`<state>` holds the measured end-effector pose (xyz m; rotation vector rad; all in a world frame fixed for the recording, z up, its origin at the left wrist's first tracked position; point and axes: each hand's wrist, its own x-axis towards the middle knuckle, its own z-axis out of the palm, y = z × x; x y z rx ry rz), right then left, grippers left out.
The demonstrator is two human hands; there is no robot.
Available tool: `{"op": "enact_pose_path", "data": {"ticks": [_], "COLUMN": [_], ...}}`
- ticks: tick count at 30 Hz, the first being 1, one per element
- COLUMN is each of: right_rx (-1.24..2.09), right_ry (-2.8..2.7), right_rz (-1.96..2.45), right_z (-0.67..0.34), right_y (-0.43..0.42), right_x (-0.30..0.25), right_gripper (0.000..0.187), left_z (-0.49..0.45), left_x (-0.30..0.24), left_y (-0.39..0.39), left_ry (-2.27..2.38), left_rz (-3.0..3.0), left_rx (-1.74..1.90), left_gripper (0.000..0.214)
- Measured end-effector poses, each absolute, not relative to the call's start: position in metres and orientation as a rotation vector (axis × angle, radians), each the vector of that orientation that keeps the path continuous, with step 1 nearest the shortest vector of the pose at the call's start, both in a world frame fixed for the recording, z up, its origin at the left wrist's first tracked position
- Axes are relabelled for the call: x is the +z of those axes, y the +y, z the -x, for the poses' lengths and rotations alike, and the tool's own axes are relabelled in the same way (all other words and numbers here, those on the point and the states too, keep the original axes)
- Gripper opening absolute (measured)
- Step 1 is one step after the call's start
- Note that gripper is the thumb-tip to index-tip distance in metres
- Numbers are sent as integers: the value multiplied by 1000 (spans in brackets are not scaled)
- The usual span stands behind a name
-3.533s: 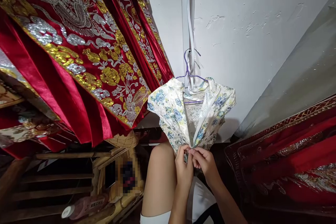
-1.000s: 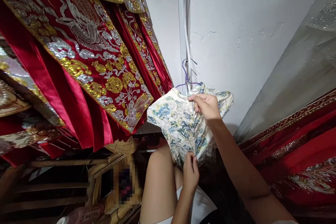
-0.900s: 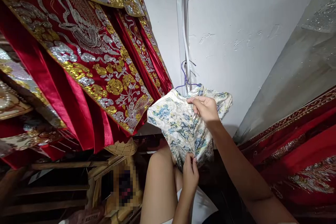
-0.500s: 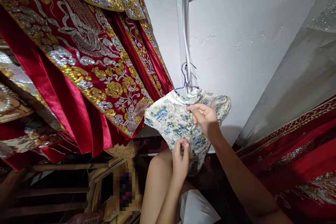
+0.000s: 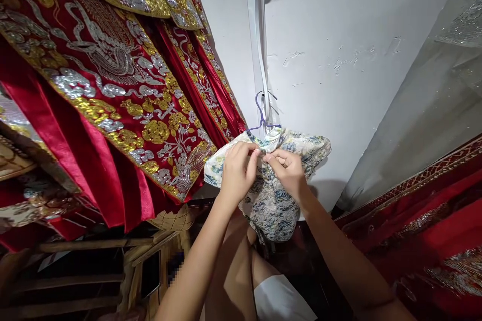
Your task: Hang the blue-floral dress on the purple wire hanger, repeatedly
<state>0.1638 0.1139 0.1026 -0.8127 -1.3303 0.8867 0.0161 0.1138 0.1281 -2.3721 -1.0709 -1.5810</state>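
Note:
A white blouse with a blue and yellow floral print (image 5: 278, 205) hangs from a purple hanger (image 5: 260, 116) against the wall. At the front of its collar, my left hand (image 5: 240, 166) pinches the fabric between thumb and fingers. My right hand (image 5: 288, 168) also pinches the cloth there, its fingertips almost touching those of the left. Whatever small fastening may lie between the fingertips is hidden. The blouse's lower part hangs bunched below my hands.
Red garments with gold and silver embroidery (image 5: 150, 110) hang at left. A white upright pole (image 5: 258, 35) runs above the hanger along the white wall (image 5: 331, 20). More red fabric (image 5: 444, 230) is at right. Bamboo furniture (image 5: 75, 248) stands at lower left.
My left hand has risen from the blouse's lower front to the collar, beside my right hand. The right hand stays near the collar, and the blouse front has shifted and spread below.

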Motion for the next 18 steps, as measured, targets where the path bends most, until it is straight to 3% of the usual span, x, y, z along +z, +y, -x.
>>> {"op": "enact_pose_path", "data": {"ticks": [4,9,14,16,18], "right_rx": [861,766,896,961,1012], "right_ry": [-1370,-1350,-1200,-1082,-927], "right_rz": [908,1059,1122,1075,1026], "right_z": [-156,-166,-172,-169,-168], "right_y": [119,109,80,67,57], "right_x": [88,67,36,19,2], "right_gripper": [22,21,20,20,21], "left_z": [-1,45,60,46,26], "left_x": [134,125,67,35,2], "left_y": [115,135,137,124,108], "left_ry": [-1165,-1323,-1459,-1602,-1733], "left_rz": [2152,1644,1002,587,260], "left_rx": [-1772,-2499,-3410,-3657,-3807], "left_gripper": [14,23,18,10,19]}}
